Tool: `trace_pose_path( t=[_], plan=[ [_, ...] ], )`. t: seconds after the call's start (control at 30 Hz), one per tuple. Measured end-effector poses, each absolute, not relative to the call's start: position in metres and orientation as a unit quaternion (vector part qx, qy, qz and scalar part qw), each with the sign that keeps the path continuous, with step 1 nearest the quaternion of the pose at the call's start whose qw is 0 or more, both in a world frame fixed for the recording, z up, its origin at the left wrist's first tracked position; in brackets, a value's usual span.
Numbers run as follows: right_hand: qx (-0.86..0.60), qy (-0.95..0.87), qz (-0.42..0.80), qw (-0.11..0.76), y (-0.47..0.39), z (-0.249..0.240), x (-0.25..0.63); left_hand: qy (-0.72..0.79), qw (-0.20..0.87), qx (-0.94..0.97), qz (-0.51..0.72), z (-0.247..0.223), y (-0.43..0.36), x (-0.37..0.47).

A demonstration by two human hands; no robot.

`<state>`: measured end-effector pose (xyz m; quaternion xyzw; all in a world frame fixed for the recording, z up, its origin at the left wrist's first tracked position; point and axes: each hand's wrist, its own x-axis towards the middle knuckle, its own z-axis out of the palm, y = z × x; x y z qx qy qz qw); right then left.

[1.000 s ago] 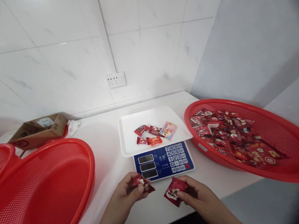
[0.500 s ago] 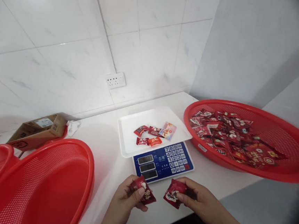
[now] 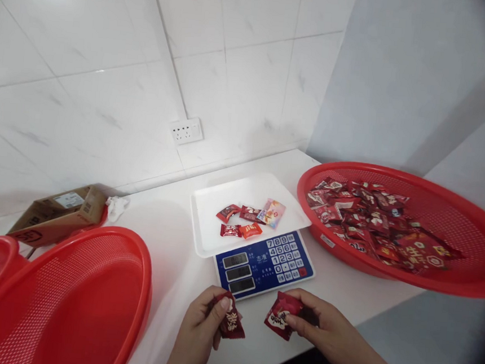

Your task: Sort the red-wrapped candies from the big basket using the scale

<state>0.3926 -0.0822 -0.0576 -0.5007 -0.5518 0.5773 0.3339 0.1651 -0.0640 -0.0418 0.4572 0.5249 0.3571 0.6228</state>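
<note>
Here we are with two dark red packets up front: our left hand (image 3: 205,320) pinches the left packet (image 3: 232,320) between thumb and fingers, cream characters facing up but not clear enough to read, while our right hand (image 3: 317,319) grips the right packet (image 3: 280,315) by its right side, its pale lettering partly under the thumb. Both sit at about six o'clock from the blue-faced scale (image 3: 260,266), and there's the brand, 志准, beside keys running 0 to 9; the three displays are too dim to read. At the scale's twelve, the white tray (image 3: 209,202) carries five small packets (image 3: 230,230): reds, an orange-red and a pastel one. Over at two to three o'clock, a red basket (image 3: 468,224) holds a heap of red packets (image 3: 362,221), one large wrapper (image 3: 421,251) showing a yellow 生. Round at eight to nine we've got two more red baskets (image 3: 87,310), and past them, towards nine, an open cardboard box (image 3: 59,217), its label too small to read, with crumpled white tissue (image 3: 116,208) just beside. A wall socket (image 3: 186,131) sits between ten and eleven.
</note>
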Motion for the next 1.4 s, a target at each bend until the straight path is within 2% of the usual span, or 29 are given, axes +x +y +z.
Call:
trace_pose_path(
  t=[0.7,1.0,1.4],
  plan=[
    [-0.498,-0.551,0.577,0.340,-0.081,-0.061,0.391,0.519,0.629,0.430,0.388,-0.049,-0.062,0.164],
    [-0.501,-0.555,0.573,0.335,-0.078,-0.060,0.390,0.547,0.637,0.311,0.445,-0.042,-0.058,0.168],
    [-0.510,-0.549,0.571,0.335,-0.077,-0.061,0.391,0.531,0.638,0.330,0.449,-0.041,-0.056,0.165]
  ],
)
